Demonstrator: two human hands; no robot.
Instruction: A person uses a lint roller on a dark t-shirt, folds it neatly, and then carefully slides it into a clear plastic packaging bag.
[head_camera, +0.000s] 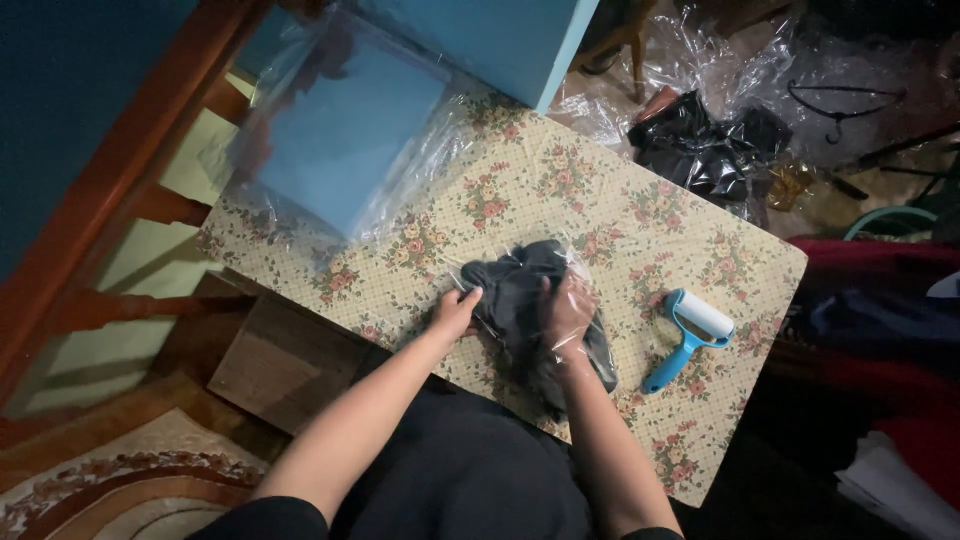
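A dark folded garment (520, 290) lies partly inside a clear plastic bag (575, 255) on the floral-covered table (640, 210). My left hand (453, 312) pinches the bag's open edge at its left side. My right hand (568, 312) is inside the bag, under the clear film, pressed on the dark garment with fingers curled over it.
A blue-handled lint roller (688, 337) lies right of the bag. A blue flat item in clear plastic (335, 135) sits at the table's far left, a blue box (500, 35) behind it. Crumpled plastic, black bags (705, 150) and a hanger (840, 105) lie beyond the table.
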